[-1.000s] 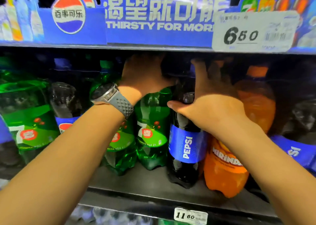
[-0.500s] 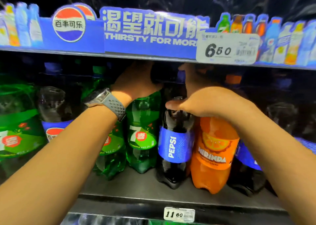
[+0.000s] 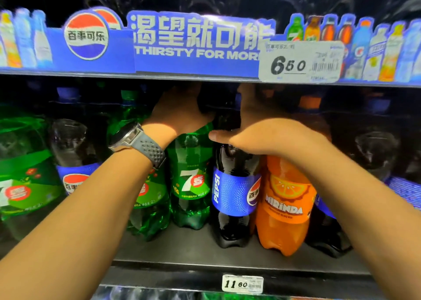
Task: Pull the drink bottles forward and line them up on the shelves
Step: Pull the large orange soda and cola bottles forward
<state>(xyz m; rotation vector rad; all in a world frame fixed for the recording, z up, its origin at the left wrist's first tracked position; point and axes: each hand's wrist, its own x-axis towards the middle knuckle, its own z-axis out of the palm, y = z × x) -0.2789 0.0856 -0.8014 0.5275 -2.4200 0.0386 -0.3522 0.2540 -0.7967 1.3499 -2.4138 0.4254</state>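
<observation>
On the dark shelf [image 3: 182, 249] large drink bottles stand in a row. My left hand [image 3: 180, 112], with a watch on its wrist, grips the top of a green 7-Up bottle [image 3: 191, 181]; its fingers are lost in the dark behind. My right hand [image 3: 262, 135] holds the neck and shoulder of a Pepsi bottle [image 3: 232, 194], thumb lying across the front. An orange Mirinda bottle [image 3: 284, 197] stands touching the Pepsi on its right, partly under my right wrist. Another green 7-Up bottle [image 3: 148, 199] stands behind my left forearm.
Further left stand a Pepsi bottle [image 3: 73, 163] and a big 7-Up bottle [image 3: 22, 174]; dark Pepsi bottles [image 3: 376, 158] stand far right. The upper shelf's blue banner [image 3: 196, 44] hangs low over the caps. Price tags read 6.50 [image 3: 300, 62] and 11.60 [image 3: 242, 283].
The Pepsi bottle has turned in my right hand, so its round logo now shows beside the word. Both hands stay on the same bottles. My view has tilted upward.
</observation>
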